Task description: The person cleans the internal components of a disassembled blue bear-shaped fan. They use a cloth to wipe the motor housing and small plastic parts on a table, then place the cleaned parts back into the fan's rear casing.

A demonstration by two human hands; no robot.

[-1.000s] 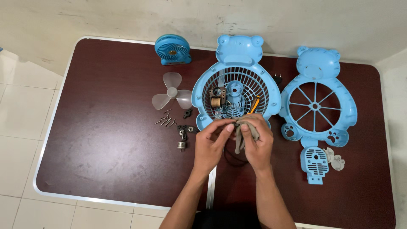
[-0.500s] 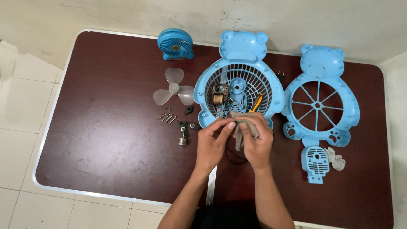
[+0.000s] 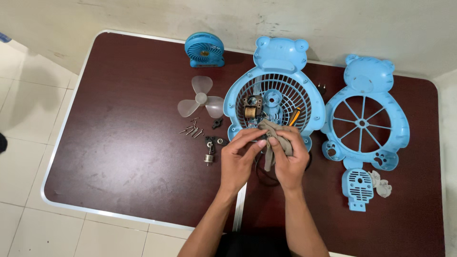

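My left hand [image 3: 239, 159] and my right hand [image 3: 289, 159] meet over the table's near middle, both gripping a grey-brown cloth [image 3: 273, 143] wrapped round a small part that I cannot make out. Just beyond my fingers lies a blue bear-shaped fan housing [image 3: 276, 85] with a grille, holding a copper-wound motor [image 3: 251, 110] and an orange-handled tool [image 3: 295, 115]. A black cable loop [image 3: 261, 176] shows under my hands.
On the dark red table [image 3: 124, 143]: a translucent fan blade [image 3: 200, 101], loose screws [image 3: 191, 130], small black parts [image 3: 213, 143], a small blue fan [image 3: 204, 49], a second bear-shaped blue frame [image 3: 366, 119], a blue vent cover [image 3: 358, 188]. Tiled floor lies to the left.
The view has shifted a little, so everything sits slightly to the right. My hands keep working the cloth in the same place, fingers shifting slightly.
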